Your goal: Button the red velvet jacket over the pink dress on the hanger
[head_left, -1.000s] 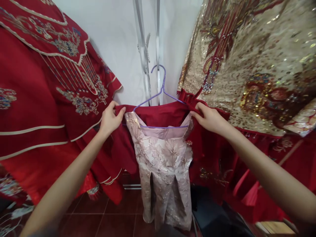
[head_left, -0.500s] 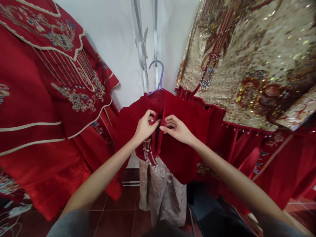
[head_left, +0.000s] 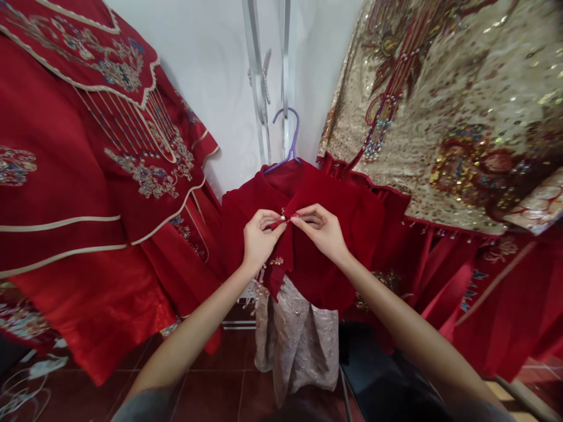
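A short dark red velvet cape (head_left: 352, 234) hangs on a purple wire hanger (head_left: 288, 138) over a pale pink brocade dress (head_left: 299, 343). My left hand (head_left: 259, 237) and my right hand (head_left: 321, 228) meet at the cape's front opening. Both pinch its two edges together at a small beaded clasp (head_left: 284, 217). A beaded tassel hangs below my left hand.
A red embroidered robe (head_left: 83, 193) hangs close on the left. A gold sequinned robe with red trim (head_left: 448, 111) hangs close on the right. A metal rack pole (head_left: 259, 82) stands against the white wall behind. The floor has dark red tiles (head_left: 211, 387).
The cape, held spread wide behind the dress a second ago, is now wrapped over it. My hands came together at the front and rose slightly to the clasp.
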Available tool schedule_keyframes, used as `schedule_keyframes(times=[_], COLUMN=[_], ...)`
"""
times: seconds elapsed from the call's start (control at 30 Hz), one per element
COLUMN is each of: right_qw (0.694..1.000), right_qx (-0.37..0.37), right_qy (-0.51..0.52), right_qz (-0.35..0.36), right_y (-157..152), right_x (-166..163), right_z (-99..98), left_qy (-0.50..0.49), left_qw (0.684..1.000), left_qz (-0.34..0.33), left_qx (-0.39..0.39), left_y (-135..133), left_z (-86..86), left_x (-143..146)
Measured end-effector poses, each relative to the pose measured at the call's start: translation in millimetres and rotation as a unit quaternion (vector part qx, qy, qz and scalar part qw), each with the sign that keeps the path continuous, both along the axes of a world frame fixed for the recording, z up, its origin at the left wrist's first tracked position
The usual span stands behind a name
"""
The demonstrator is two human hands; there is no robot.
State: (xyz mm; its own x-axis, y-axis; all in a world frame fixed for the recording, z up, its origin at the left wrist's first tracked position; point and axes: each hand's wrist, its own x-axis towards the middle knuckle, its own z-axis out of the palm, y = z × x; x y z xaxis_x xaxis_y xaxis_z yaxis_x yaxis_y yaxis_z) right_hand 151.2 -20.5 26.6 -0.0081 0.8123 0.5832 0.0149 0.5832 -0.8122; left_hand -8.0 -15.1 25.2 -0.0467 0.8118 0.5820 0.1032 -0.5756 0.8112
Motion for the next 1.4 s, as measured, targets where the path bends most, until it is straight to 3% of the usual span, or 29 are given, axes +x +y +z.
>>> schedule_keyframes(times=[0.13, 0.37, 0.5, 0.83, 1.07, 1.4], right_qw=[1.0, 0.997, 0.995, 0.998, 0.995, 0.973], right_qx=[0.003, 0.028, 0.047, 0.01, 0.014, 0.076], right_qy=[-0.009, -0.008, -0.04, -0.049, -0.098, -0.218], right_qz=[-0.029, -0.076, -0.08, -0.028, -0.032, -0.021], right_y=[-5, -7, -5, 3, 9, 14], right_x=[-3, -7, -2, 12, 23, 33], right_z=[3.3, 8.3, 9.5, 10.9, 10.7, 15.7], left_qy=[0.053, 0.238, 0.232, 0.296, 0.299, 0.436], left_qw=[0.998, 0.963, 0.964, 0.948, 0.945, 0.88], left_qz=[-0.021, -0.009, -0.05, -0.039, -0.063, -0.018], left_qx=[0.007, 0.123, 0.117, 0.109, 0.114, 0.189], left_y=[0, -2, 2, 24, 30, 28], left_z=[1.8, 11.6, 19.7, 31.3, 33.5, 41.4], left_x=[0, -8, -9, -7, -4, 5])
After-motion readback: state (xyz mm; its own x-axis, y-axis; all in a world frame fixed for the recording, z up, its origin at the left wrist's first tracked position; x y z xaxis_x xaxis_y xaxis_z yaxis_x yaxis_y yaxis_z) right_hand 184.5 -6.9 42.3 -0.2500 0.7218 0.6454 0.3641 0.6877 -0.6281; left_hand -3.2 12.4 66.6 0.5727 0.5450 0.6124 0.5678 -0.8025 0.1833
